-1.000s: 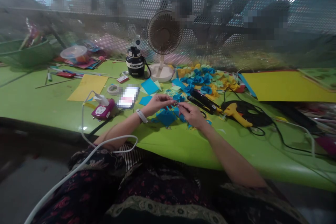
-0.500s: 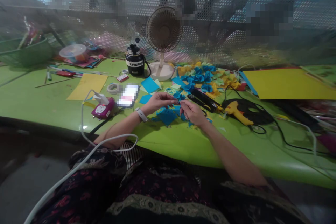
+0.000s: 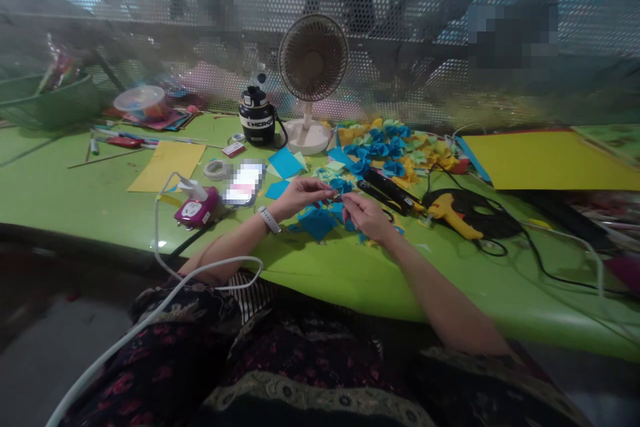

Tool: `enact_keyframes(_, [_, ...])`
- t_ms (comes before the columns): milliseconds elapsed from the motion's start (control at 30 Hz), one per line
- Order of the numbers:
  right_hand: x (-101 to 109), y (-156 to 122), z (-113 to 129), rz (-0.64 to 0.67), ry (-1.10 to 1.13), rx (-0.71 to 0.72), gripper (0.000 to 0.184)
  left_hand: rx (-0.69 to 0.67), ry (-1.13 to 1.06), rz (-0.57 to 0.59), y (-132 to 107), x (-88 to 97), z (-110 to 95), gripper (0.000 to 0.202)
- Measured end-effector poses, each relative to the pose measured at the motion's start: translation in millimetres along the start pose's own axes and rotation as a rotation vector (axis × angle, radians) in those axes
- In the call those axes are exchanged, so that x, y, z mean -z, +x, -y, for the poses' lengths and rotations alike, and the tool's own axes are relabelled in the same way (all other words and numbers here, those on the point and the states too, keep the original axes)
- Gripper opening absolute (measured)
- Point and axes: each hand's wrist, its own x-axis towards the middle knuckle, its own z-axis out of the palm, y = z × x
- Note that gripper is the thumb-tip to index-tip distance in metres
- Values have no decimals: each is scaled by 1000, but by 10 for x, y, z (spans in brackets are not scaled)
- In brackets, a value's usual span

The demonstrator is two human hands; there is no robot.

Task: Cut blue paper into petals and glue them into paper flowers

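My left hand (image 3: 303, 195) and my right hand (image 3: 367, 216) meet over the green table (image 3: 80, 200), fingertips pinched together on a small blue paper piece (image 3: 340, 195). Its exact shape is too small to make out. Under and around the hands lie blue paper scraps (image 3: 317, 221). A white watch sits on my left wrist. Behind the hands a pile of folded blue and yellow paper flowers (image 3: 395, 150) covers the table.
A yellow glue gun (image 3: 453, 213) with black cable lies right of my hands, beside a black tool (image 3: 387, 188). A pink socket adapter (image 3: 197, 209), tape roll (image 3: 216, 169), black jug (image 3: 257, 120), small fan (image 3: 313, 73) and yellow sheets (image 3: 545, 161) surround the spot.
My hands have drawn slightly closer, fingertips now meeting on the blue piece. The view shifted a little; nothing else on the table moved.
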Motion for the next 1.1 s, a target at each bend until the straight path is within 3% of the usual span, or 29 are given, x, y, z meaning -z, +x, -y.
enact_keyframes(167, [28, -2, 76, 42, -16, 2, 52, -8, 5, 13, -3, 2, 7, 43])
enact_keyframes(600, [17, 2, 96, 179, 270, -159, 45, 20, -60, -22, -14, -14, 62, 43])
enact_keyframes(733, [-38, -4, 78, 76, 262, -138, 47, -8, -88, -99, -12, -40, 62, 43])
enact_keyframes(933, [-123, -33, 46, -299, -70, 165, 39, -72, -46, -157, -15, -54, 34, 40])
enact_keyframes(1000, [-132, -33, 30, -340, -149, 209, 30, -70, -47, -174, -17, -61, 34, 40])
enact_keyframes(1100, [-128, -25, 9, -289, -142, 172, 29, -89, -70, -180, -23, -79, 28, 39])
